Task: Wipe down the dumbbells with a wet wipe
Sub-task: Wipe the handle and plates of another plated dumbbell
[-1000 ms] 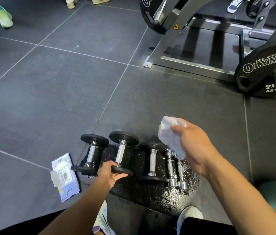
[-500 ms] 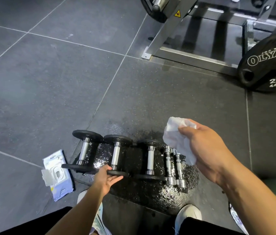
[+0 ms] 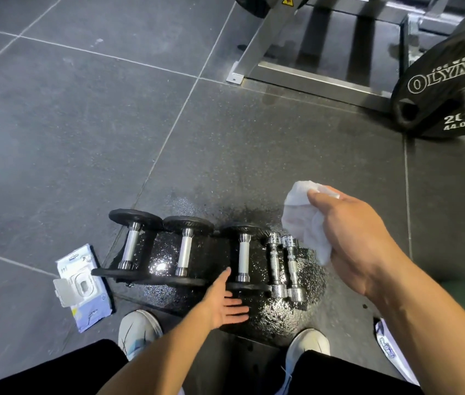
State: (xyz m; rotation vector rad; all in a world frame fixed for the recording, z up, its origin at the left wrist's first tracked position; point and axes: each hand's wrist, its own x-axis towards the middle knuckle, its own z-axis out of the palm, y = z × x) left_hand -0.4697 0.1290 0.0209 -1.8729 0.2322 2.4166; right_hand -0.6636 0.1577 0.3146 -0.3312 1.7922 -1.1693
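**Dumbbells in a row**

Five dumbbells lie on the wet floor. At their three o'clock our right hand clutches a crumpled wet wipe; our left hand, fingers spread, is at six o'clock. A wipes pack lies at nine o'clock.

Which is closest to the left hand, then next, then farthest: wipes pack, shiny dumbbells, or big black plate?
From the left hand:
1. shiny dumbbells, just to its right
2. wipes pack, off to its left
3. big black plate, far upper right
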